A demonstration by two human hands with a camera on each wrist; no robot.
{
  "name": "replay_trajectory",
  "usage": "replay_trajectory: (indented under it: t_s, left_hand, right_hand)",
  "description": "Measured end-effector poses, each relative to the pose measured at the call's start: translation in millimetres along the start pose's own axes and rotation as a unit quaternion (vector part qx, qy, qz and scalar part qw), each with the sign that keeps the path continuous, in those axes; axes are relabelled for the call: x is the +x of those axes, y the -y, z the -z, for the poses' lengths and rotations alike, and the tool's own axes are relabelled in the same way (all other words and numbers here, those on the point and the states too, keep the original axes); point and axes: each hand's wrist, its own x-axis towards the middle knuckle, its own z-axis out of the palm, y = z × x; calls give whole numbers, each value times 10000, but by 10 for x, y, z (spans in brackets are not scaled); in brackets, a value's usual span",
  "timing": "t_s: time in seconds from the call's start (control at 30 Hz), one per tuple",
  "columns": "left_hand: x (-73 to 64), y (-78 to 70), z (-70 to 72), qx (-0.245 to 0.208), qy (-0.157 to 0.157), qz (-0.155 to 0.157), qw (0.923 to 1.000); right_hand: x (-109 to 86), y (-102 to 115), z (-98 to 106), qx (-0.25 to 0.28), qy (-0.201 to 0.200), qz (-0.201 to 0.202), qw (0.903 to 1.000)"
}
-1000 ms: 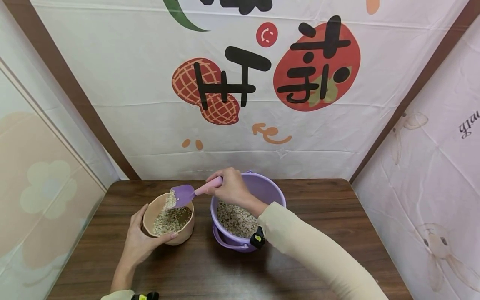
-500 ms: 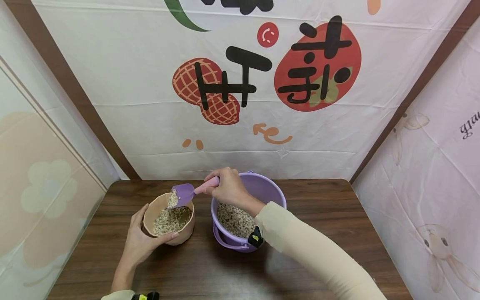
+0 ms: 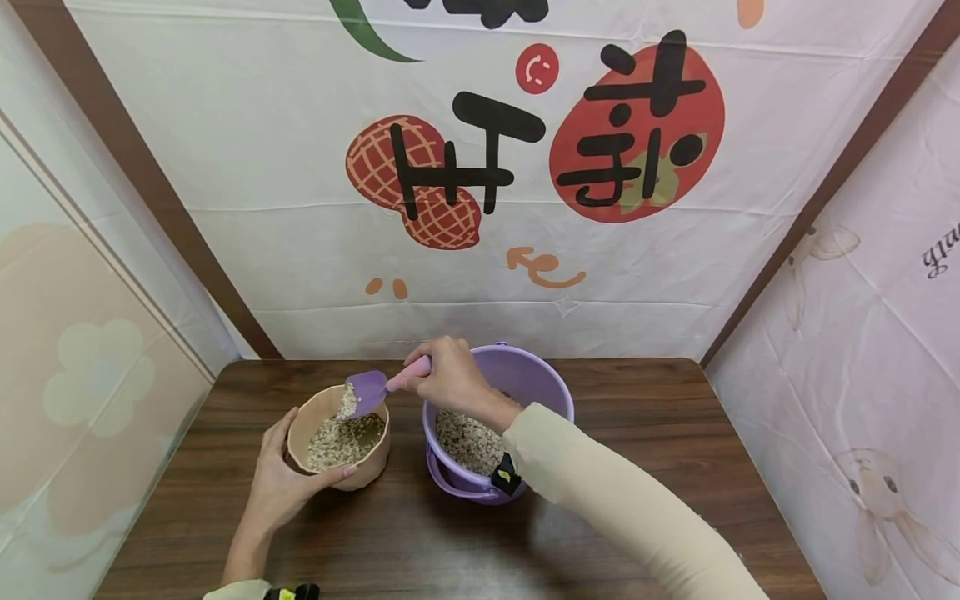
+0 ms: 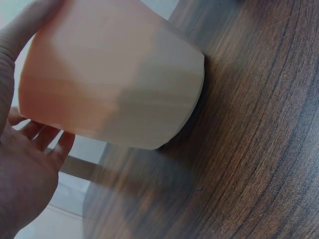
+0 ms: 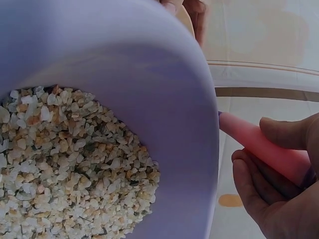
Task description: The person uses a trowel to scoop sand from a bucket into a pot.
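My left hand (image 3: 279, 496) grips a peach-coloured faceted pot (image 3: 375, 467), thumb on its near wall and fingers around the left side. Pale gravel (image 3: 333, 446) lies inside it. Over the pot's far rim, the purple blade of a small toy shovel (image 3: 369, 390) slants down toward the left, with some gravel at its tip. My right hand (image 3: 457, 379) holds the shovel's pink handle (image 5: 261, 144) above the left rim of a purple bucket (image 3: 528, 375). More gravel (image 5: 75, 164) fills the lower part of that bucket. In the left wrist view the pot's wall (image 4: 119, 74) hides its contents.
The bucket's purple carrying handle (image 3: 457, 492) hangs down at its front. Both containers stand on a dark wood-grain table (image 3: 637, 467). Right behind the table hangs a printed white cloth (image 3: 315, 275), with more printed cloth on both sides.
My right hand and the shovel handle have shifted slightly left. A little less gravel shows at the blade's tip. My left hand and the pot have stayed in place.
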Motion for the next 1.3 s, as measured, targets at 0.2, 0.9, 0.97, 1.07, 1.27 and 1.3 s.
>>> replay_trajectory:
  t_s: [0.2,0.9,0.97,1.07,1.27,1.3]
  left_hand:
    - [-7,2,-4,36,55,22,10000]
    - [-7,-21,-3,69,30,30,10000]
    - [-5,-21,-1,76,23,30,10000]
    - [-2,-21,-1,65,26,26,10000]
    - [-7,-15,0,72,67,74,9999]
    - [-8,-16,1,75,71,85,9999]
  right_hand:
    - [11,47,-34,-41,138,145,9998]
    - [-6,109,18,-1319,243,1142,9844]
    - [-10,102,27,-1341,272,1206,9832]
    - [-20,89,52,-1328,268,1313,9820]
    - [-69,52,123,-1243,58,1550,9800]
    - [-83,42,133,-1179,28,1574,9805]
